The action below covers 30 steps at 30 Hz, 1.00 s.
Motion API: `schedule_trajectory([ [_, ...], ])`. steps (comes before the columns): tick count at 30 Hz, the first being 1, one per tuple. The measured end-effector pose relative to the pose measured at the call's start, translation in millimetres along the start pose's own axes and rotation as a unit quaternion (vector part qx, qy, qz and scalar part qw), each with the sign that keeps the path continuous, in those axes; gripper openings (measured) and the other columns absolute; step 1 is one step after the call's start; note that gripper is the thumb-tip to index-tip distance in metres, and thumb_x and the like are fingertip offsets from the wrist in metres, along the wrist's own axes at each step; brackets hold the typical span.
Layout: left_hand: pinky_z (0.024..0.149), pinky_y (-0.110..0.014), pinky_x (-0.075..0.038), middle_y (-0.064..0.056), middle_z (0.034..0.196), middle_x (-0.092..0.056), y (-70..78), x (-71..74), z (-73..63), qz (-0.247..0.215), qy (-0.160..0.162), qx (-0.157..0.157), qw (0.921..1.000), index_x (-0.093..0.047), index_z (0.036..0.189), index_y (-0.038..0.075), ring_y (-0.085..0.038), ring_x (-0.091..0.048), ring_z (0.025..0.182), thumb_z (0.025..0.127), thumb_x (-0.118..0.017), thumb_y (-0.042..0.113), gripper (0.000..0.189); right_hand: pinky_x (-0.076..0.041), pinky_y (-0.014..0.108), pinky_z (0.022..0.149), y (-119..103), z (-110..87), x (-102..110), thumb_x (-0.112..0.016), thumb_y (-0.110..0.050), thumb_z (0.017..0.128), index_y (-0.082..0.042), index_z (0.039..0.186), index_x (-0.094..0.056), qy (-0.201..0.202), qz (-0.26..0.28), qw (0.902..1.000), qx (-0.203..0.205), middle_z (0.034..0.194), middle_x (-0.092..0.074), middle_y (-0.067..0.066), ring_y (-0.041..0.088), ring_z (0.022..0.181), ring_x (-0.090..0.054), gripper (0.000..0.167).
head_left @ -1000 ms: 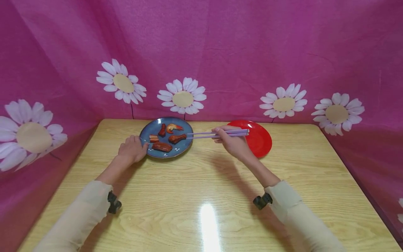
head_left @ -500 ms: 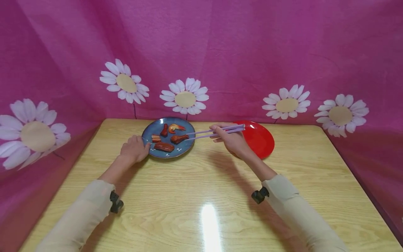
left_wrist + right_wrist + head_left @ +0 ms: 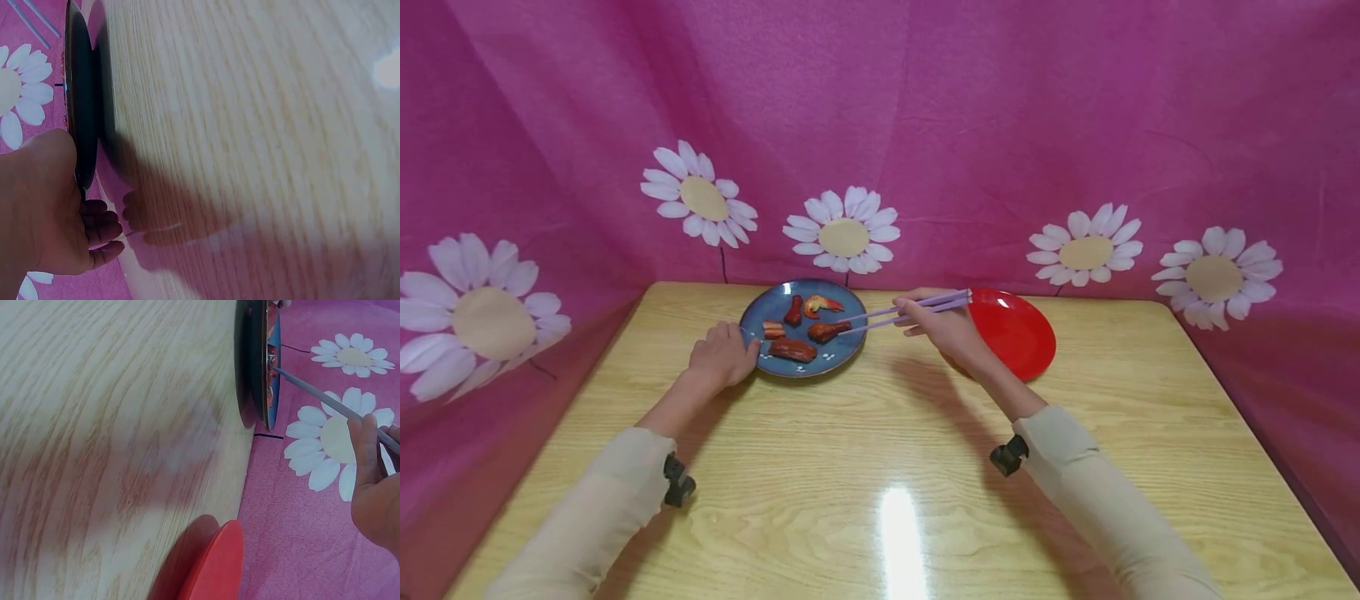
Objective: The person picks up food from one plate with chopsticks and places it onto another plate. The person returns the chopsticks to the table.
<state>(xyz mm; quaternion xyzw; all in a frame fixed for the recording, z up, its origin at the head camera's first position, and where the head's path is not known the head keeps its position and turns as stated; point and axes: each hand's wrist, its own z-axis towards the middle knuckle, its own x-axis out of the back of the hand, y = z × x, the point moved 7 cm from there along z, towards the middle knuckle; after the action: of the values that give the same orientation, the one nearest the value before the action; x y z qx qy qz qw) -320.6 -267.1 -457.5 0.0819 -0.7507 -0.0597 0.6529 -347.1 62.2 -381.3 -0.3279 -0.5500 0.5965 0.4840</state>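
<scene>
Now the chopsticks (image 3: pixel 325 397), clamped in right fingers (image 3: pixel 364 453), have spread astride the drumstick (image 3: pixel 827 332), seemingly grip-ready, left fingers (image 3: pixel 102 234) pinching the blue plate (image 3: pixel 767 306).

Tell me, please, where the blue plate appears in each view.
Head: blue plate, slightly left of centre, just below mid-height.
Left wrist: blue plate, upper left, nearly edge-on.
Right wrist: blue plate, top, right of centre, nearly edge-on.
Shared landmark: the wooden table.
</scene>
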Motion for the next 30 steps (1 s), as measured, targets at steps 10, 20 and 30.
schedule_trajectory([
  [10,0.096,-0.058,-0.039,-0.033,0.122,-0.043,0.2,-0.1,-1.4,0.005,-0.003,0.001,1.0,-0.033,0.134,-0.023,-0.043,-0.044,0.114,0.105,-0.036,0.034,0.064,-0.059,0.037,0.072,6,11.7,-7,-0.069,-0.013,0.096,0.01,0.112,-0.068,-0.001,-0.001,1.0,-0.009,0.109,-0.068,0.027,0.032,0.092,-0.071,0.028],
  [20,0.097,-0.058,-0.038,-0.033,0.125,-0.042,0.3,-0.3,-1.7,-0.001,0.002,0.006,1.0,-0.033,0.135,-0.022,-0.043,-0.043,0.117,0.105,-0.036,0.033,0.062,-0.059,0.036,0.068,7,20.2,-14,-0.066,-0.009,0.096,0.013,0.11,-0.067,-0.006,-0.018,0.9997,-0.013,0.103,-0.067,0.032,0.027,0.083,-0.073,0.026],
  [30,0.094,-0.055,-0.04,-0.031,0.121,-0.044,-1.3,-1.9,0.6,0.0,0.003,0.006,1.0,-0.034,0.134,-0.021,-0.041,-0.045,0.111,0.105,-0.036,0.033,0.062,-0.058,0.033,0.065,13,29.7,-13,-0.061,-0.006,0.097,0.014,0.106,-0.068,0.017,-0.022,0.9993,-0.025,0.098,-0.067,0.031,0.019,0.073,-0.073,0.024],
])
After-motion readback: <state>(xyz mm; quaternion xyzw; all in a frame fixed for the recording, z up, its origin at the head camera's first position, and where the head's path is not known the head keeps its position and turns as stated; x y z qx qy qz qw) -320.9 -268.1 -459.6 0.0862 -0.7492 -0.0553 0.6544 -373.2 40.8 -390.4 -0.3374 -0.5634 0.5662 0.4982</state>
